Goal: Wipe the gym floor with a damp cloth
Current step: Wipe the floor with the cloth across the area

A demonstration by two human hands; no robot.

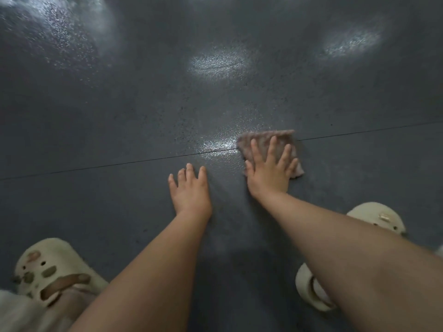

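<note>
From the head view, you're low over the dark speckled gym floor (119, 116), both arms reaching forward from the bottom of the frame. Your right hand (268, 173) lies flat on the damp cloth (263, 140), right of centre, fingers spread and straight. There's no clenched grip here: it's an open palm pressing down, which looks like the way to keep the whole rag in contact with the surface as it slides. The cloth is a pinkish, folded square sitting right across the thin floor seam (119, 164) that runs from lower left to upper right.

Your left hand (189, 190) is planted bare on the floor just below that seam, near the centre of the frame, fingers straight and holding nothing. I'd say it's there as a brace, taking your weight while the other arm works.

A wet-looking sheen glints just left of the cloth, with more bright reflections towards the top of the frame. Your cream clogs show at lower left (55, 269) and lower right (376, 219), set wide apart, giving you a stable crouch.
</note>
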